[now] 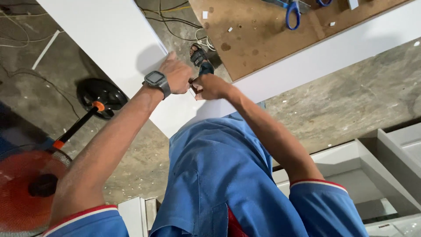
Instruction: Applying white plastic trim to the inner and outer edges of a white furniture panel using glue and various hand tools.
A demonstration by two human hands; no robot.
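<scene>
Concrete floor [342,101], grey and blotchy, runs under everything, and the landmark is the white panel [114,35] slanting down from the top edge. Far to the left of that panel sits an orange pedestal fan [22,197], its black round base [101,93] close beside the panel's lower edge, with loose cables [17,39] trailing over the floor above it. Now the left hand [175,75], a grey wristwatch [157,80] strapped on, fingers curled with the thumb lying along the panel's edge, pressed to the panel's corner. Just right of it the right hand [211,86] is closed in a pinch on a small dark piece [193,83], hard to make out, held right at that corner between the two hands. A sandalled foot [200,56] shows just beyond. Further right of the panel lies a brown board [263,39] on a white slab, blue-handled scissors [293,12] resting on it, and at the far right pale grey cabinet boxes [377,166] stand on the floor.
</scene>
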